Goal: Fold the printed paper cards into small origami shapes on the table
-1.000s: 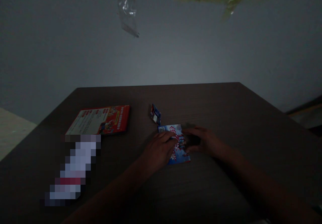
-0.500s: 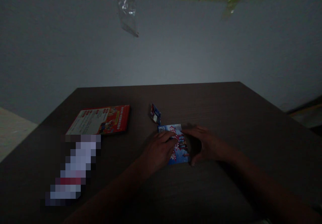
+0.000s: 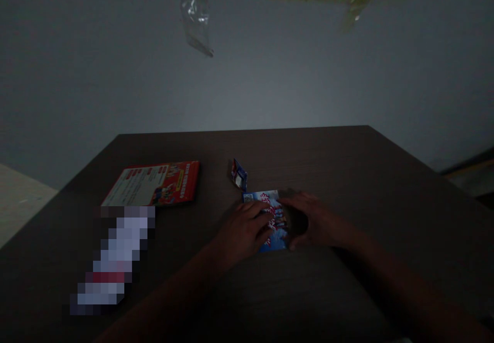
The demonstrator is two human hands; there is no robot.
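A blue printed card or booklet [image 3: 278,239] with red and white lettering lies on the dark table. My left hand [image 3: 244,230] rests on its left part with the fingers spread over the print. At its right edge is my right hand [image 3: 313,220], thumb and fingers apart in a curve, the fingertips at the card's border. Just beyond the card's upper left corner stands a small folded piece of printed card [image 3: 239,175], which neither hand touches.
A red and white flat box or book [image 3: 154,184] lies at the left on the table [image 3: 309,152]. Nearer, a pixelated pale object [image 3: 116,255] lies slanted. Behind the table rises a grey wall [image 3: 239,75] with clear and yellowish tape on it.
My right hand has shifted very slightly left, its thumb now closer to the card's lower right corner. My left hand stays on the card.
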